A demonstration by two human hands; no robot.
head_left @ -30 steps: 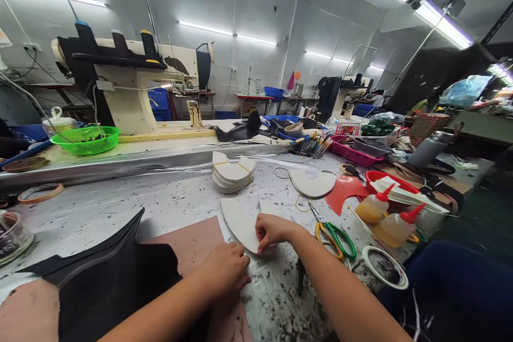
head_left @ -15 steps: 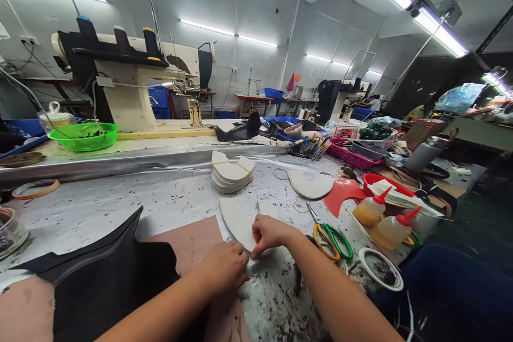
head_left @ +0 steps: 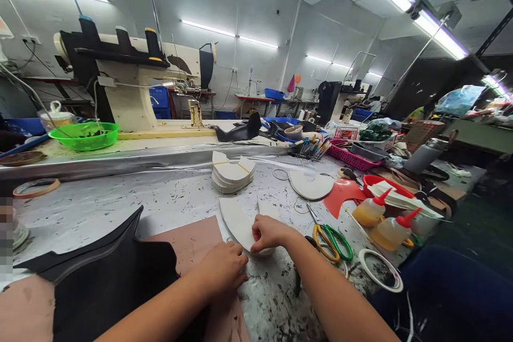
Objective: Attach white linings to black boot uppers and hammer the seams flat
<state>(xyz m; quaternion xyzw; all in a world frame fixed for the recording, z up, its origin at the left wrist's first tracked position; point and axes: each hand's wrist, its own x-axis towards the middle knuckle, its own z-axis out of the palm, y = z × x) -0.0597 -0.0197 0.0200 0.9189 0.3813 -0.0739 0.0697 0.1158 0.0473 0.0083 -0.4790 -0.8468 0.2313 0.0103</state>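
Observation:
A curved white piece [head_left: 235,220] lies flat at the middle of the table. My right hand [head_left: 267,234] is closed on its near part, thumb and fingers together. Just left of it, my left hand [head_left: 226,267] rests with bent fingers near the piece's lower edge; what its fingertips hold, if anything, is hidden. Under and beside my left arm are a pink sheet [head_left: 192,238] and a black folded piece [head_left: 116,278]. Beyond my hands stands a stack of white curved pieces [head_left: 232,175] with a yellow band. Another white curved piece [head_left: 310,184] lies to its right.
Scissors [head_left: 331,238] with green and yellow handles lie right of my right hand, near a tape roll [head_left: 380,270] and two red-tipped bottles [head_left: 371,208]. A sewing machine [head_left: 132,96] and green basket [head_left: 84,136] stand at the back left.
My right thumb has shifted slightly up along the white piece, and my left hand has drawn back a little. The rest of the table looks the same.

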